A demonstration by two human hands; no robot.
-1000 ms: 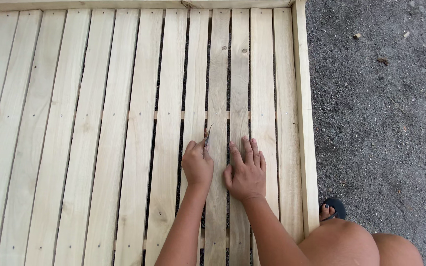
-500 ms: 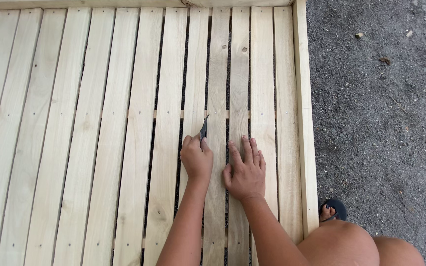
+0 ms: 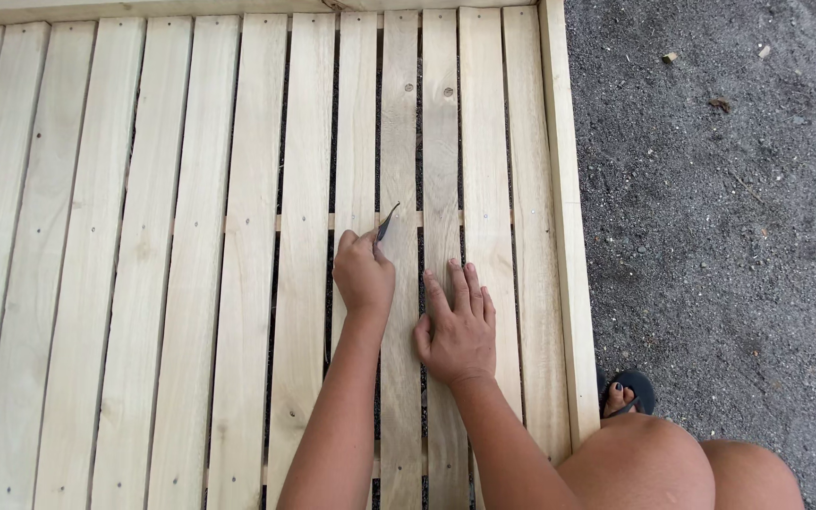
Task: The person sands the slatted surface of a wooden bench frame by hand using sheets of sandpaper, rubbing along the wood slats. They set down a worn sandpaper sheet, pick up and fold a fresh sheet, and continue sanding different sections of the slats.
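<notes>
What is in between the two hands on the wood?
In the head view, only a bare pale wooden slat lies between the left hand, holding a thin dark tool, and the flat right hand.

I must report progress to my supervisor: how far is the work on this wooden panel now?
Done: the slats lie side by side inside the frame, many showing small fastener dots. In hand: the left hand holds a thin dark tool on one slat, while the right hand presses flat beside it. How much is left cannot be told from this view.
</notes>
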